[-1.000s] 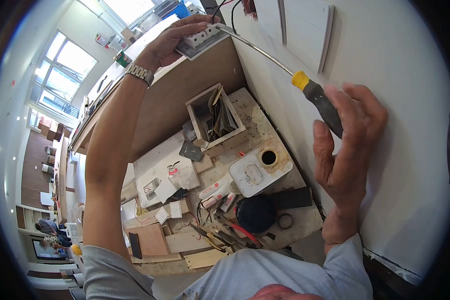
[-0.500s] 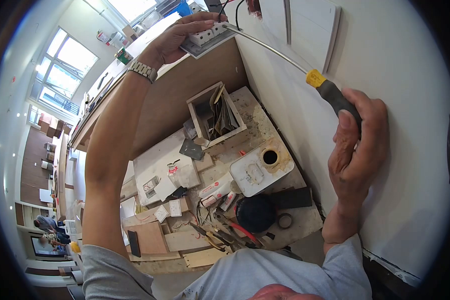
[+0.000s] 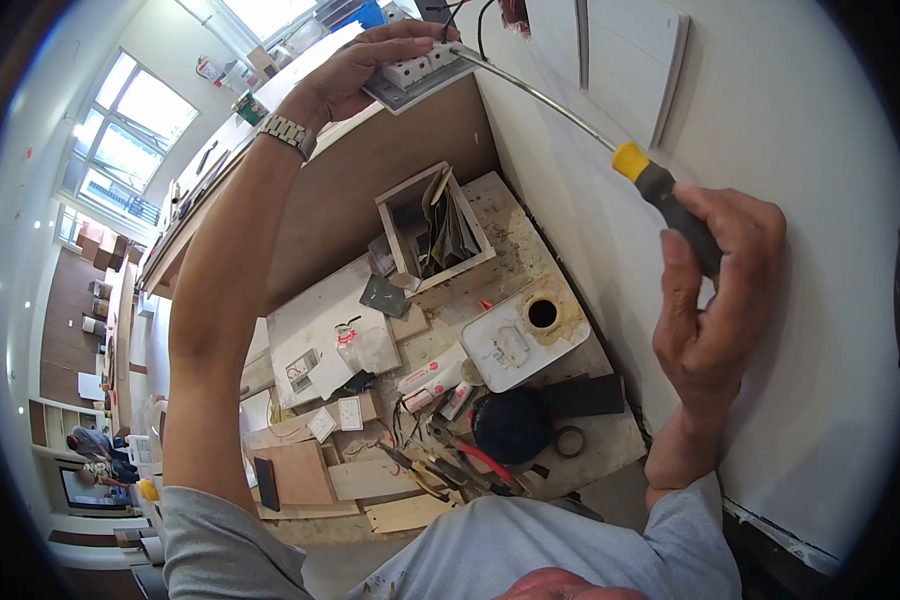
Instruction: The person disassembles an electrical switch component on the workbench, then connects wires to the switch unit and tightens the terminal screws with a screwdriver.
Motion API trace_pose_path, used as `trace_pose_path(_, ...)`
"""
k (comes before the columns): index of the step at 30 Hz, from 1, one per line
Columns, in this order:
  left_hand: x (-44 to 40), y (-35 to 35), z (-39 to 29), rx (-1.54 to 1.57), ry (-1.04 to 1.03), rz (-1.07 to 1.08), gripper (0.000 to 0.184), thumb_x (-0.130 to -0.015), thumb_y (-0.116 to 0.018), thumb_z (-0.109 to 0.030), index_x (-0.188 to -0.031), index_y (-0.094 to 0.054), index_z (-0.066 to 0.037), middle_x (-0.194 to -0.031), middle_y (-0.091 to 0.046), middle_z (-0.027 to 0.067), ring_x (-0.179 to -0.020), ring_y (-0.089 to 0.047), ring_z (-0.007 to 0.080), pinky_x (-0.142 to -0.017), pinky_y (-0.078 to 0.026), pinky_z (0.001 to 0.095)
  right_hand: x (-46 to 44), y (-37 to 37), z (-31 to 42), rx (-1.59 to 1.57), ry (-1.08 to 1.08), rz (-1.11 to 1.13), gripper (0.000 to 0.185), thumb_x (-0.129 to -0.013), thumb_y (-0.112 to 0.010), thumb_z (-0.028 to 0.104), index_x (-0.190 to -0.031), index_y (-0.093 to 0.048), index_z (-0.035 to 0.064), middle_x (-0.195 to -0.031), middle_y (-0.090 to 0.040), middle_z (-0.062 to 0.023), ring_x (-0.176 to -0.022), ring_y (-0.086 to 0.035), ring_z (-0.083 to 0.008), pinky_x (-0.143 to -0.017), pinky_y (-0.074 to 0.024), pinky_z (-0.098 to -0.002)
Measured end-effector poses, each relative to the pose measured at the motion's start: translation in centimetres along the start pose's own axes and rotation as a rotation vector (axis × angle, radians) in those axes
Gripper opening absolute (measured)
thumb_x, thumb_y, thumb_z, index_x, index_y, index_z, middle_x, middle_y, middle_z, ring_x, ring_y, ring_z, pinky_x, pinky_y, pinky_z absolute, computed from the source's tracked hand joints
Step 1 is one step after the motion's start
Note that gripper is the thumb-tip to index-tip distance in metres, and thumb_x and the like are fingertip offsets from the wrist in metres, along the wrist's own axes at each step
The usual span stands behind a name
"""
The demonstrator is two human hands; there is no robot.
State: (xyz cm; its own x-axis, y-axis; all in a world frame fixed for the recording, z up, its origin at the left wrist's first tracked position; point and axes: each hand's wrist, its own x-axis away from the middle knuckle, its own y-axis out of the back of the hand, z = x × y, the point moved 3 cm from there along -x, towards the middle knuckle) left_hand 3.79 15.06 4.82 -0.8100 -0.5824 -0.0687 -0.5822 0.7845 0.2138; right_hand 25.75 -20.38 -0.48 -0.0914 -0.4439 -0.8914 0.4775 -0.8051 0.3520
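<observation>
At the top, my left hand (image 3: pixel 355 72), with a metal watch on its wrist, grips a grey plate with white terminal blocks (image 3: pixel 410 82). Dark wires (image 3: pixel 482 30) run up from beside it. On the right, the fingers of my right hand (image 3: pixel 725 265) are round the black and yellow handle of a long screwdriver (image 3: pixel 660 185). Its tip meets the terminal block at the plate's right end; whether it sits in a screw is too small to tell. White switch plates (image 3: pixel 630 60) are on the wall just right of the shaft.
Below is a cluttered board with a wooden box (image 3: pixel 435 230), a white metal can (image 3: pixel 525 345), a dark round object (image 3: pixel 510 425), pliers (image 3: pixel 485 465) and a tape roll (image 3: pixel 569 441). A white wall (image 3: pixel 820 250) rises at right. People (image 3: pixel 100 455) are far off at left.
My right hand and the screwdriver handle have shifted right. The fingers were looser on the handle a second ago. The plate in my left hand has moved slightly right and up.
</observation>
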Motion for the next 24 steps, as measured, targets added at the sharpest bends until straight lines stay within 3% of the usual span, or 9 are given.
trace_pose_path(3, -0.1, 0.1, 0.2, -0.008, -0.006, 0.019, 0.042, -0.104, -0.068, -0.024, -0.141, -0.066, -0.006, -0.133, -0.072, 0.0056, -0.111, -0.073, 0.0098, -0.092, -0.063, 0.0244, 0.4, -0.1, -0.6, -0.104, -0.292, 0.057, 0.04, -0.097, -0.076, 0.008, -0.134, -0.062, 0.0026, -0.111, -0.061, -0.0153, -0.094, -0.06, -0.0285, -0.081, -0.052, -0.0399)
trace_pose_path(6, -0.1, 0.1, 0.1, 0.01, -0.023, 0.007, 0.042, -0.104, -0.069, -0.025, -0.141, -0.066, -0.006, -0.133, -0.072, 0.0055, -0.111, -0.073, 0.01, -0.092, -0.064, 0.0243, -0.8, -0.4, 0.5, -0.092, -0.03, 0.01, 0.031, -0.099, -0.075, 0.011, -0.128, -0.065, 0.0019, -0.109, -0.061, -0.0153, -0.092, -0.061, -0.0286, -0.077, -0.0518, -0.0393)
trace_pose_path(9, -0.2, 0.0, 0.2, -0.02, -0.006, 0.01, 0.043, -0.104, -0.069, -0.025, -0.142, -0.065, -0.006, -0.133, -0.072, 0.0053, -0.111, -0.073, 0.0105, -0.092, -0.064, 0.0242, 0.0, -0.2, 0.0, 0.055, 0.092, -0.015, 0.031, -0.1, -0.074, 0.013, -0.128, -0.065, 0.0019, -0.108, -0.061, -0.0158, -0.091, -0.061, -0.0287, -0.076, -0.0519, -0.0386)
trace_pose_path(12, 0.0, -0.2, 0.2, -0.03, -0.01, 0.003, 0.043, -0.104, -0.069, -0.025, -0.142, -0.065, -0.006, -0.134, -0.071, 0.0054, -0.112, -0.073, 0.011, -0.093, -0.064, 0.0242, 0.6, -0.2, -0.7, -0.061, -0.204, -0.026, 0.032, -0.1, -0.074, 0.012, -0.129, -0.064, 0.0022, -0.108, -0.062, -0.0154, -0.091, -0.062, -0.0297, -0.076, -0.052, -0.0401)
trace_pose_path(15, 0.1, 0.1, 0.1, 0.011, -0.015, -0.005, 0.044, -0.103, -0.069, -0.025, -0.143, -0.064, -0.006, -0.136, -0.071, 0.0059, -0.114, -0.073, 0.0118, -0.095, -0.063, 0.0248, -0.2, -0.6, 0.3, -0.067, -0.117, 0.016, 0.03, -0.1, -0.072, 0.009, -0.128, -0.064, 0.0023, -0.106, -0.062, -0.0148, -0.09, -0.062, -0.0301, -0.076, -0.0516, -0.0412)
trace_pose_path(18, 0.0, 0.0, 0.3, 0.016, 0.002, 0.001, 0.045, -0.103, -0.07, -0.024, -0.143, -0.064, -0.005, -0.137, -0.071, 0.0065, -0.117, -0.072, 0.0127, -0.098, -0.063, 0.0262, -0.1, -0.3, 0.4, 0.111, 0.117, -0.043, 0.028, -0.11, -0.061, 0.022, -0.127, -0.063, -0.0008, -0.101, -0.063, -0.0127, -0.085, -0.062, -0.0244, -0.076, -0.0509, -0.0342)
trace_pose_path(21, 0.0, 0.1, 0.5, -0.002, 0.013, 0.002, 0.048, -0.103, -0.07, -0.025, -0.145, -0.062, -0.005, -0.142, -0.067, 0.0076, -0.122, -0.069, 0.0147, -0.106, -0.058, 0.0298, 0.4, 0.0, -0.2, 0.02, -0.036, -0.012, 0.031, -0.1, -0.072, 0.008, -0.129, -0.063, 0.0028, -0.107, -0.061, -0.0149, -0.091, -0.061, -0.0306, -0.079, -0.0516, -0.0394)
trace_pose_path(22, 0.0, 0.4, 0.6, -0.003, 0.017, 0.005, 0.049, -0.104, -0.068, -0.026, -0.147, -0.06, -0.005, -0.146, -0.063, 0.0083, -0.127, -0.066, 0.0161, -0.112, -0.054, 0.0326, 0.4, -0.1, -0.2, 0.023, -0.101, 0.037, 0.031, -0.1, -0.072, 0.006, -0.129, -0.063, 0.0026, -0.107, -0.061, -0.0147, -0.092, -0.062, -0.0307, -0.08, -0.0518, -0.0394)
trace_pose_path(24, 0.0, 0.7, 0.5, 0.012, 0.01, 0.015, 0.049, -0.104, -0.068, -0.026, -0.147, -0.06, -0.005, -0.146, -0.063, 0.0084, -0.127, -0.066, 0.0162, -0.112, -0.054, 0.0325, 0.3, -0.5, -0.1, 0.021, -0.169, 0.092, 0.031, -0.099, -0.072, 0.005, -0.129, -0.063, 0.0025, -0.108, -0.061, -0.0144, -0.093, -0.062, -0.0308, -0.081, -0.052, -0.0395)
